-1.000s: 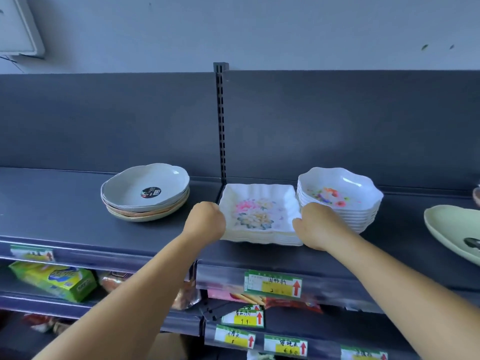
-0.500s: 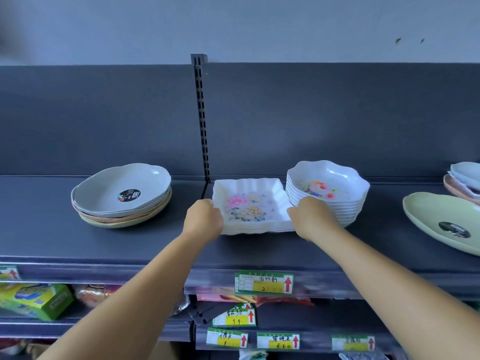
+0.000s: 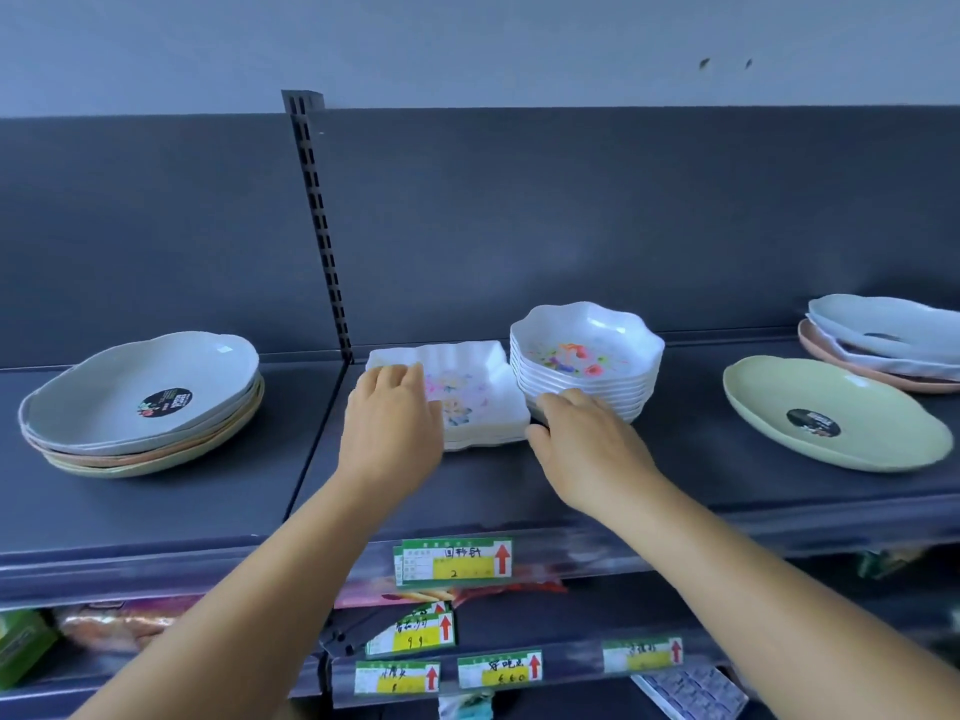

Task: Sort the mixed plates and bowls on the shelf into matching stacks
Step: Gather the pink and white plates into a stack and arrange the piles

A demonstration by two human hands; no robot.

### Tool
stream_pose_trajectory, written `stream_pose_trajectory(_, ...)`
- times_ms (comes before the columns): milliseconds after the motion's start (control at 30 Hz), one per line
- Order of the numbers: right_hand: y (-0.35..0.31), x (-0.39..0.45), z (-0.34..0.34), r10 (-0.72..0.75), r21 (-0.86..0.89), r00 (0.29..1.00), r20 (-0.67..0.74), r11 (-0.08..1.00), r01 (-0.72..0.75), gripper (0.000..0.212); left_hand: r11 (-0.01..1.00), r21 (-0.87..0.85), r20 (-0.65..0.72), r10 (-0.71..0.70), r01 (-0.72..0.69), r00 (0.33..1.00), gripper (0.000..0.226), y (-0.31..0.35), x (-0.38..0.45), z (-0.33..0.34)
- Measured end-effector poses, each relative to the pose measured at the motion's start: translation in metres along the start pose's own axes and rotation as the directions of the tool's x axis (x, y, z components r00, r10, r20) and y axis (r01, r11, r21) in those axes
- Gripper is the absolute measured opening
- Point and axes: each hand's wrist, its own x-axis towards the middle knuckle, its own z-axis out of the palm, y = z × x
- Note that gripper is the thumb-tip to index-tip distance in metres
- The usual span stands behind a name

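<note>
Two hands have loosened: left hand (image 3: 389, 418) now lies flat on the square plates (image 3: 467, 397), right hand (image 3: 582, 439) spread beside the bowls (image 3: 587, 356). Stack pushed back on the shelf (image 3: 156, 511); placed, likely.

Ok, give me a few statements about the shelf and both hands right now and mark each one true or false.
1. The left hand lies over the stack of square floral plates. True.
2. The scalloped bowl stack stands left of the square plates. False: it stands to their right.
3. The green oval plate lies alone on the shelf. True.
4. The right hand is lifting the green plate. False: it is at the foot of the bowl stack.
5. The top plate of the left stack is pink. False: it is grey.
</note>
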Motion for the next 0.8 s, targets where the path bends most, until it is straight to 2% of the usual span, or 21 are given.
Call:
stream_pose_trajectory(133,0.025,-0.015,-0.013,-0.078,-0.076,0.997,-0.022,0.994,0.076,0.028,0.99,-0.019,0.078,0.14,-0.139,0.987,0.049,0.042,-0.016,0.0)
stream_pose_trajectory(267,0.064,-0.027,-0.025,-0.115,-0.052,0.993,-0.036,0.992,0.113,0.037,0.977,0.01,0.091,0.213,-0.215,0.973,0.047,0.091,-0.03,0.005)
stream_pose_trajectory(567,0.186,-0.053,-0.066,-0.125,-0.055,0.992,-0.034,0.991,0.123,0.041,0.965,-0.059,0.136,0.26,-0.254,0.956,0.053,0.222,-0.048,0.033)
stream_pose_trajectory(800,0.269,-0.051,-0.085,-0.072,-0.049,0.997,-0.019,0.996,0.072,0.04,0.978,-0.036,0.181,0.211,-0.208,0.961,0.049,0.289,-0.035,0.066)
